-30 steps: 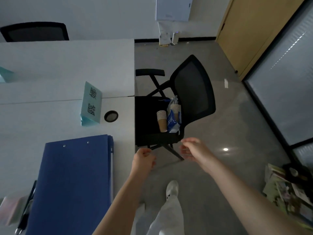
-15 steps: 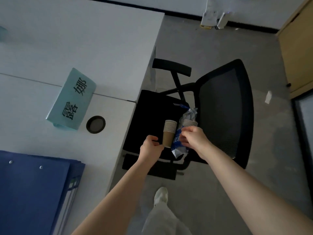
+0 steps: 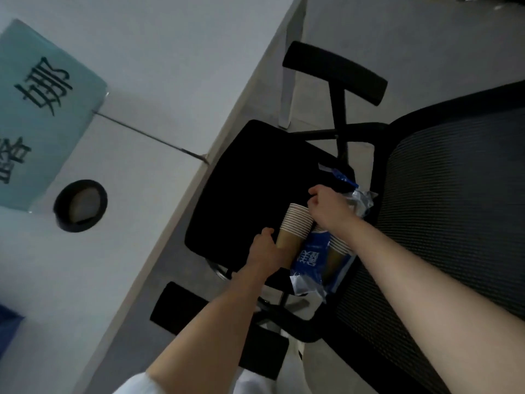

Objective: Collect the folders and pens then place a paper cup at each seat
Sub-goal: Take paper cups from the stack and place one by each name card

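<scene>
A stack of brown paper cups (image 3: 295,226) stands on the black chair seat (image 3: 250,194). My left hand (image 3: 267,248) grips the stack near its base. My right hand (image 3: 326,211) sits at the stack's top, with thumb and curled fingers pinching the rim of the top cup. Right beside the stack lies a blue plastic bag (image 3: 312,260) that holds more cups, partly hidden under my right forearm. A corner of a blue folder (image 3: 8,325) shows at the left edge on the white table (image 3: 142,66). No pens are in view.
A teal name card (image 3: 42,109) and a round black cable hole (image 3: 80,205) are on the table. The chair has two black armrests (image 3: 335,72) (image 3: 199,317) and a mesh backrest (image 3: 454,194) at the right. Grey floor lies beyond.
The view has closed in on the chair. My right hand moved from the blue bag to the top rim of the cup stack. My left hand stayed gripping the stack's base.
</scene>
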The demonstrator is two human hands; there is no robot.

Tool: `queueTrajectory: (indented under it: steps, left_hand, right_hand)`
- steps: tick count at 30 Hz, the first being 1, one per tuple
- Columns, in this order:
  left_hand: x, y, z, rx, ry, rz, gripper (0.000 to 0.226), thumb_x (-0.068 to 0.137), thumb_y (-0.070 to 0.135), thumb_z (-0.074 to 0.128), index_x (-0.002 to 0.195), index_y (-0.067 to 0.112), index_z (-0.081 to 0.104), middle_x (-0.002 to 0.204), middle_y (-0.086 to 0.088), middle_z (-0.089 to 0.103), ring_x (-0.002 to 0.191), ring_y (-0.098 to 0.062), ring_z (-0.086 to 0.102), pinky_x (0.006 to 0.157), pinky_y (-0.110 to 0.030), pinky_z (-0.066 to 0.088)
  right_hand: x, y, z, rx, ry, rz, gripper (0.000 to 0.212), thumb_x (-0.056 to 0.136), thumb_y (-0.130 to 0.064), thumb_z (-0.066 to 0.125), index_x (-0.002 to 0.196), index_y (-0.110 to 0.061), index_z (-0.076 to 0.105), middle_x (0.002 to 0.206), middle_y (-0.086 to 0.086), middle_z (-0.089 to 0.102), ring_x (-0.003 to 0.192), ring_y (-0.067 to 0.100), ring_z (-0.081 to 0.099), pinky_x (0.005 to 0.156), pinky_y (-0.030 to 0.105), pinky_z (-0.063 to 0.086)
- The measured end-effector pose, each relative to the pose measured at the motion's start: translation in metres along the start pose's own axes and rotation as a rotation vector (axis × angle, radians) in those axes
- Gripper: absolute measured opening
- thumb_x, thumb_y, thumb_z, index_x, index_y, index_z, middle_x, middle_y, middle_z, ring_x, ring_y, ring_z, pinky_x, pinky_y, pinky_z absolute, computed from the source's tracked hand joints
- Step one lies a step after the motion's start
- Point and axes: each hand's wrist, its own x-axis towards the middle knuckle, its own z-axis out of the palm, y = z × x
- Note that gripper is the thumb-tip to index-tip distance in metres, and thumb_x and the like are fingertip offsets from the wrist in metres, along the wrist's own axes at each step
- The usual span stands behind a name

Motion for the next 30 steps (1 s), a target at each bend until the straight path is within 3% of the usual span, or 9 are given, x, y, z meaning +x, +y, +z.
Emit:
queueTrajectory:
  steps: [3, 6, 11, 14, 18, 20, 24, 30]
  left_hand:
    - [0.026, -0.003, 0.018, 0.025, -0.026, -0.014, 0.077, 0.092, 0.032, 0.061, 0.153, 0.012, 0.018, 0.149, -0.019, 0.034, 0.13, -0.034, 0.044, 0.102, -0.038, 0.042]
    - [0.044, 0.0, 0.03, 0.094, -0.028, 0.003, 0.097, 0.083, 0.038, 0.071, 0.155, 0.019, 0.009, 0.149, -0.017, 0.034, 0.13, -0.036, 0.043, 0.104, -0.042, 0.042]
    - [0.054, 0.003, 0.048, 0.19, -0.005, 0.069, 0.108, 0.082, 0.032, 0.071, 0.153, 0.033, -0.01, 0.146, -0.016, 0.033, 0.126, -0.038, 0.044, 0.099, -0.048, 0.045]
    - [0.052, 0.001, 0.046, 0.192, 0.027, 0.119, 0.106, 0.085, 0.03, 0.07, 0.153, 0.033, -0.011, 0.144, -0.019, 0.035, 0.126, -0.04, 0.043, 0.102, -0.05, 0.042]
    - [0.034, 0.005, 0.018, 0.241, 0.048, 0.203, 0.12, 0.075, 0.028, 0.077, 0.153, 0.032, -0.014, 0.144, -0.017, 0.039, 0.129, -0.034, 0.039, 0.108, -0.045, 0.034]
    - [0.018, 0.009, -0.001, 0.269, 0.029, 0.227, 0.127, 0.069, 0.033, 0.078, 0.149, 0.039, -0.02, 0.143, -0.014, 0.042, 0.129, -0.035, 0.039, 0.108, -0.047, 0.033]
    - [-0.04, 0.025, -0.043, 0.321, 0.016, 0.271, 0.127, 0.064, 0.041, 0.075, 0.138, 0.058, -0.027, 0.125, -0.01, 0.051, 0.116, -0.032, 0.045, 0.1, -0.047, 0.04]
    - [-0.152, 0.048, -0.097, 0.23, 0.085, 0.295, 0.112, 0.067, 0.04, 0.076, 0.139, 0.062, -0.008, 0.118, 0.001, 0.041, 0.094, -0.02, 0.055, 0.073, -0.033, 0.052]
  right_hand:
    - [0.022, 0.018, 0.011, -0.216, -0.116, -0.034, 0.027, 0.1, -0.011, 0.039, 0.122, 0.0, 0.049, 0.109, 0.02, 0.061, 0.097, 0.032, 0.059, 0.079, 0.036, 0.049]
    - [0.038, 0.031, 0.023, -0.358, -0.182, -0.064, 0.014, 0.096, -0.005, 0.039, 0.093, -0.011, 0.052, 0.086, 0.015, 0.058, 0.073, 0.024, 0.055, 0.066, 0.038, 0.05]
    - [0.047, 0.038, 0.034, -0.548, -0.172, -0.117, 0.029, 0.089, 0.002, 0.045, 0.066, -0.016, 0.04, 0.071, 0.008, 0.052, 0.075, 0.03, 0.06, 0.066, 0.038, 0.048]
    - [0.043, 0.036, 0.032, -0.527, -0.157, -0.118, 0.025, 0.089, 0.003, 0.042, 0.07, -0.012, 0.048, 0.078, 0.012, 0.059, 0.074, 0.029, 0.06, 0.065, 0.038, 0.048]
    - [0.024, 0.021, 0.015, -0.337, -0.082, -0.121, 0.029, 0.096, -0.002, 0.038, 0.088, 0.0, 0.066, 0.082, 0.014, 0.066, 0.069, 0.024, 0.059, 0.062, 0.036, 0.048]
    - [0.009, 0.009, 0.003, -0.204, -0.073, -0.139, 0.027, 0.096, -0.007, 0.042, 0.096, 0.001, 0.068, 0.092, 0.011, 0.069, 0.079, 0.024, 0.064, 0.068, 0.036, 0.05]
    - [-0.038, -0.031, -0.033, -0.053, -0.123, -0.162, 0.021, 0.093, -0.015, 0.057, 0.11, -0.014, 0.069, 0.101, -0.003, 0.065, 0.096, 0.012, 0.06, 0.081, 0.022, 0.046]
    - [-0.121, -0.082, -0.07, 0.029, -0.16, -0.252, 0.022, 0.089, -0.017, 0.064, 0.11, -0.014, 0.068, 0.102, -0.004, 0.067, 0.103, 0.013, 0.063, 0.094, 0.033, 0.051]
